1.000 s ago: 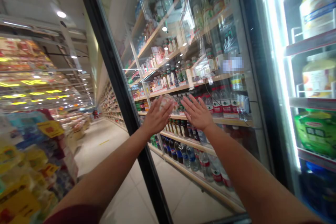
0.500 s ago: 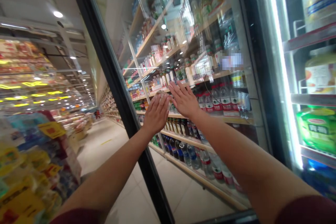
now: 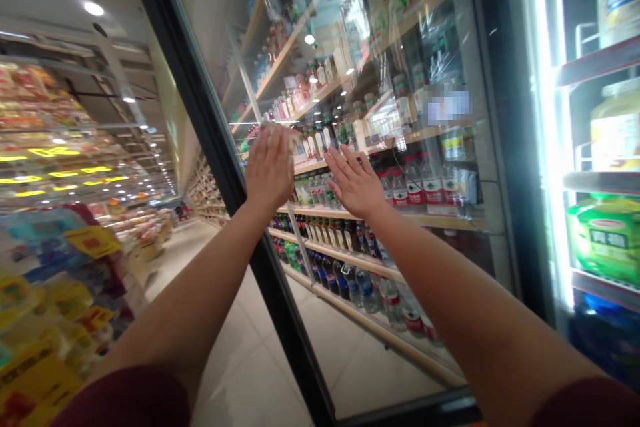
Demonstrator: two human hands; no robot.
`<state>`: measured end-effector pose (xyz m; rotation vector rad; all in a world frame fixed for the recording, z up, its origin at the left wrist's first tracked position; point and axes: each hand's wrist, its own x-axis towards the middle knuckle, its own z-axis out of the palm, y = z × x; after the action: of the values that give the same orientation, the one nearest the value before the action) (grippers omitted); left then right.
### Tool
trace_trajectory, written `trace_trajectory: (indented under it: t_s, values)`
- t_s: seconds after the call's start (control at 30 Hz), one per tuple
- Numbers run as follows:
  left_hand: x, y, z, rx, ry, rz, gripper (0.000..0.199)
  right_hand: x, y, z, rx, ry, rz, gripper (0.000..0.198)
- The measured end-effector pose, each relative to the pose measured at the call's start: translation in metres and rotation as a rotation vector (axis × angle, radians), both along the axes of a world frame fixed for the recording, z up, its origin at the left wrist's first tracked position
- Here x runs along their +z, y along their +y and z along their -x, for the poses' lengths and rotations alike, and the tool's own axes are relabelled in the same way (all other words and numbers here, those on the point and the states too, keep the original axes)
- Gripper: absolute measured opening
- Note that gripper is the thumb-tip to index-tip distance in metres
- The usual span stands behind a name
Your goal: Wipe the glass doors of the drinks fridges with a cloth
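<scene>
A glass door [image 3: 320, 7] in a black frame [image 3: 197, 117] stands open in front of me. My left hand [image 3: 270, 170] presses a pale, crumpled cloth [image 3: 291, 141] against the pane beside the left frame bar. Most of the cloth is hidden under the fingers. To its right, my right hand [image 3: 356, 181] lies flat at the glass with its fingers spread and nothing in it.
Through the pane, shelves of bottles [image 3: 395, 307] line the aisle. A lit cooler holding a green package [image 3: 607, 240] and jars is on the right. At left, yellow packages [image 3: 65, 300] are stacked beside the tiled floor [image 3: 235, 347].
My left hand has slid up and to the left across the glass with the cloth, away from my right hand. The right hand has stayed nearly in place.
</scene>
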<state>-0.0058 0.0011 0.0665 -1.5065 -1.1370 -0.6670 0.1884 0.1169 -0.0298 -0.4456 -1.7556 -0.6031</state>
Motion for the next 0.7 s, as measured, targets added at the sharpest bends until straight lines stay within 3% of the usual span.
trace_trajectory:
  t_s: [0.07, 0.13, 0.3, 0.43, 0.5, 0.6, 0.7]
  values:
    - [0.013, 0.002, -0.006, 0.053, -0.148, -0.112, 0.068, 0.000, -0.001, -0.001, -0.029, 0.000, -0.014, 0.062]
    - [0.011, 0.005, -0.016, 0.070, -0.176, -0.125, 0.069, 0.000, -0.002, -0.002, -0.044, 0.003, -0.028, 0.061]
    - [-0.008, 0.005, -0.031, 0.013, 0.105, 0.112, 0.058, 0.000, -0.004, -0.004, -0.048, 0.001, -0.032, 0.059]
    - [0.001, 0.000, -0.026, 0.066, -0.120, -0.112, 0.066, 0.000, -0.006, -0.005, -0.044, 0.018, -0.045, 0.059]
    - [-0.008, 0.000, -0.029, 0.065, -0.150, -0.153, 0.068, -0.001, -0.006, -0.005, -0.036, 0.019, -0.050, 0.059]
    - [-0.030, -0.002, -0.036, 0.019, 0.039, 0.015, 0.062, -0.001, -0.006, -0.005, -0.025, 0.014, -0.056, 0.060]
    - [-0.031, -0.009, -0.033, 0.028, 0.113, 0.078, 0.060, -0.001, -0.007, -0.005, -0.018, 0.020, -0.061, 0.061]
